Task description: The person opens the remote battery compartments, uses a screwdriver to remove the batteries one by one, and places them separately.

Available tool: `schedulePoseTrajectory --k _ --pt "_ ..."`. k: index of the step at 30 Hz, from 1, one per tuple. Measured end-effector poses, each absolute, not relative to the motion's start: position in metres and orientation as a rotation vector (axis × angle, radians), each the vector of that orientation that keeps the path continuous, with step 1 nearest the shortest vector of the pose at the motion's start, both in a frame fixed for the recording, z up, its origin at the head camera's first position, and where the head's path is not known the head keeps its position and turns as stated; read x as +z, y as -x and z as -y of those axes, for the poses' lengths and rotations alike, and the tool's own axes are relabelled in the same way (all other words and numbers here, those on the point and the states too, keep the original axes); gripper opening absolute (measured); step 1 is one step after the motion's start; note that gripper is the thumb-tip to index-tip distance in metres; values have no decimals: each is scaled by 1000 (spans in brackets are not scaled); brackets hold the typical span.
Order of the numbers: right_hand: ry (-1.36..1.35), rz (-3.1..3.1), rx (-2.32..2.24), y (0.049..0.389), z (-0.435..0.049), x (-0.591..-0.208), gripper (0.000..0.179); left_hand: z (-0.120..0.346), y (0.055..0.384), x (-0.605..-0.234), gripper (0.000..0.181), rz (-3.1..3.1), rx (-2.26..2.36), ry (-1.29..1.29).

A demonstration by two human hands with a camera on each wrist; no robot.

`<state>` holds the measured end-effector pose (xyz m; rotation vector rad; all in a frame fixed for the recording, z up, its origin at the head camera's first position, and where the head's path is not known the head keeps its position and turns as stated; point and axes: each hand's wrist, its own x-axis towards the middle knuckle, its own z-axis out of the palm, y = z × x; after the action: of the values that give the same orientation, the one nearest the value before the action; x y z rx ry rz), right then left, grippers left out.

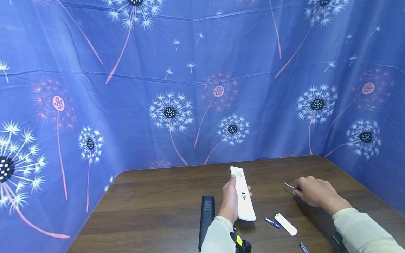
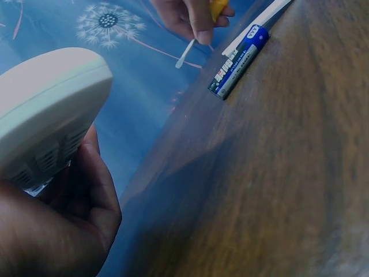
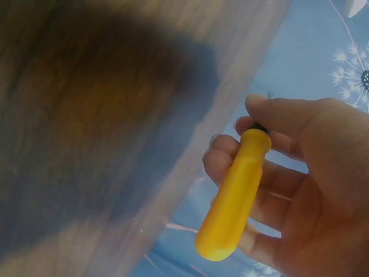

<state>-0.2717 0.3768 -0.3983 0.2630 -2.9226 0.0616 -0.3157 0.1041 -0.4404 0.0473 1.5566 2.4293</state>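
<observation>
My left hand (image 1: pixel 230 200) grips a white remote control (image 1: pixel 244 196), thumb along one edge and fingers round the other. A small sticker and a dark recess show on its upturned face; rows of dark markings show on the opposite face in the left wrist view. To the right, above the table, my right hand (image 1: pixel 316 191) holds a screwdriver by its yellow handle (image 3: pixel 233 199), thumb and fingertips around the neck. Its thin metal shaft (image 1: pixel 289 185) points left towards the remote and stands apart from it, with a flattened tip in the left wrist view.
On the brown wooden table (image 1: pixel 152 203), a blue AAA battery (image 1: pixel 271 222) lies beside a small white cover (image 1: pixel 286 224). Another battery (image 1: pixel 303 247) is nearer the front edge. A black remote (image 1: pixel 207 214) lies left of my left hand. Behind hangs a blue dandelion-print cloth (image 1: pixel 133 105).
</observation>
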Motion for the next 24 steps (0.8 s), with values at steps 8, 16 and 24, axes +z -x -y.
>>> schedulePoseTrajectory --k 8,16,24 --pt "-228 2972 59 269 -378 -399 16 -109 314 -441 64 -1551 2417 -35" --pt "-257 2970 55 271 -377 -402 18 -111 315 -443 64 -1543 2422 -24" --pt "-218 2992 80 275 -366 -407 18 -107 319 -438 59 -1540 2436 -32"
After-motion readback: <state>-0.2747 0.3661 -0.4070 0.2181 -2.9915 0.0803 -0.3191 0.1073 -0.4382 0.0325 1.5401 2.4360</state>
